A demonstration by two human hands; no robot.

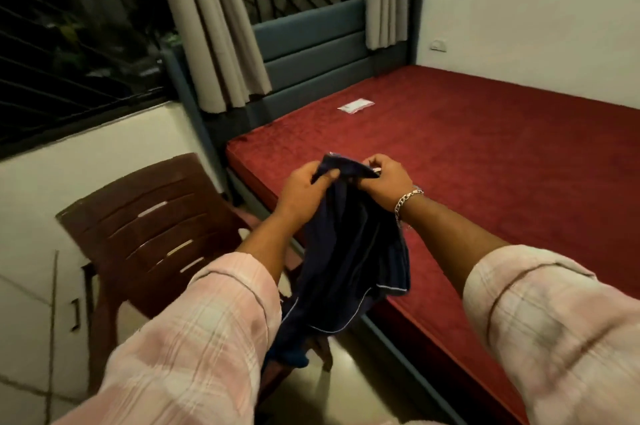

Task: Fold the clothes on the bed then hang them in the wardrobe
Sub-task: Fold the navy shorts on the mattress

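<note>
Left hand (306,182) and right hand (382,177) are each pinching the top edge of a navy garment (349,262), which is hanging over the bed (485,154) edge. A brown plastic chair (149,220) is standing just beside it, left. A white packet (355,105) is lying on the mattress.

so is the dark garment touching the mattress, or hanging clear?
Cannot tell. In the head view both hands, left and right, hold the dark garment up over the red mattress edge; its folds hide any gap.
</note>
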